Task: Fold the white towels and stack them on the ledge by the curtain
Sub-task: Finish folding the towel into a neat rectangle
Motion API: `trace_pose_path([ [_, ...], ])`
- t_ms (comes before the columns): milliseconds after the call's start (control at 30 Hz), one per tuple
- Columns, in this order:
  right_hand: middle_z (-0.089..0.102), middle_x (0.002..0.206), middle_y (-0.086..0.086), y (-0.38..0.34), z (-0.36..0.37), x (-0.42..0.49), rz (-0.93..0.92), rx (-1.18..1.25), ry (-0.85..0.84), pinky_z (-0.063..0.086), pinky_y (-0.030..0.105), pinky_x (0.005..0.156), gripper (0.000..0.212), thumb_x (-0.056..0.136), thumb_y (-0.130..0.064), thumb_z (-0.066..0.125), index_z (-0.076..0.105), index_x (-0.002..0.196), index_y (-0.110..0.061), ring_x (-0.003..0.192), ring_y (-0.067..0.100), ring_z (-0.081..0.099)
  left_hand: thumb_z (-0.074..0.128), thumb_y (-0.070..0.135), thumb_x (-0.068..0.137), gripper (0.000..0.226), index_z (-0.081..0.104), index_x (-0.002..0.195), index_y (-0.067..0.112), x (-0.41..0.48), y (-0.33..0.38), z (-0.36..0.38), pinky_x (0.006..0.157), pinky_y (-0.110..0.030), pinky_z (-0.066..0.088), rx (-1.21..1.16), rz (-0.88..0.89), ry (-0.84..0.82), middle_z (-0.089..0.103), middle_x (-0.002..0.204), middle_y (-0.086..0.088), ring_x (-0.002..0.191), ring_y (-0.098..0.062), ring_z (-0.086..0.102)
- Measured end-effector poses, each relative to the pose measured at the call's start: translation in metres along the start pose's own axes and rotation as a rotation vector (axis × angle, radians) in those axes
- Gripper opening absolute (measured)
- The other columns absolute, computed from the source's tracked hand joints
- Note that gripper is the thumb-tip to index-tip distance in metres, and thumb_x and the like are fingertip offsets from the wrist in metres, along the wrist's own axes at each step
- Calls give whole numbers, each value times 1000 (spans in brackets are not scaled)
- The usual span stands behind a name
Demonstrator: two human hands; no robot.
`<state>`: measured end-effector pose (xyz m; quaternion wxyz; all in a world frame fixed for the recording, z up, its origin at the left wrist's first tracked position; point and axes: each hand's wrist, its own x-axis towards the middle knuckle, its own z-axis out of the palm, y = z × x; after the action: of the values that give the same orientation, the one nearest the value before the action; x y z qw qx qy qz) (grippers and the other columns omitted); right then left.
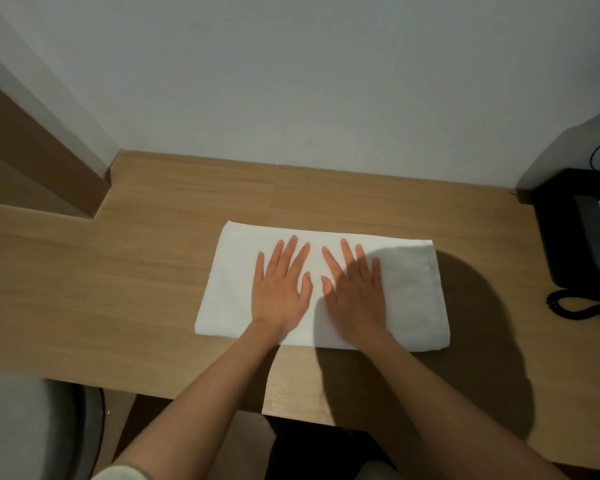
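Both hands, left (280,289) and right (355,293), lie flat and open, palms down on the folded white towel (409,299) mid-surface (118,271); it looks soft, light and floppy, so lift it from underneath along both short edges.

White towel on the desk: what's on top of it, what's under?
Both hands lie flat, fingers spread, on the folded white towel: left hand, right hand. The towel sits on the wooden desk. Whatever lies between its layers or beneath it is covered.
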<state>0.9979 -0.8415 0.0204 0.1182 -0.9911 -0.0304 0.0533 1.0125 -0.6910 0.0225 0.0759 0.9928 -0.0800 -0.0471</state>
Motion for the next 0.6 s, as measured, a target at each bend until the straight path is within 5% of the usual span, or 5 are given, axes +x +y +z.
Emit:
trace_pose_path([
  [267, -4, 162, -1, 62, -15, -13, 154, -28, 46, -9, 40, 119, 58, 98, -54, 17, 4, 152, -36, 148, 18, -11, 12, 56, 95, 62, -1, 152, 34, 1, -42, -4, 117, -37, -14, -58, -219, 25, -13, 160, 1, 146, -17, -17],
  [600, -12, 161, 6, 12, -18, -2, 440, 72, -40, -9, 55, 115, 56, 102, -42, 18, -5, 152, -32, 147, 25, -12, 13, 42, 100, 64, -10, 151, 10, -2, -22, -15, 118, -44, -11, -62, -334, 52, -16, 157, -18, 145, -30, -17],
])
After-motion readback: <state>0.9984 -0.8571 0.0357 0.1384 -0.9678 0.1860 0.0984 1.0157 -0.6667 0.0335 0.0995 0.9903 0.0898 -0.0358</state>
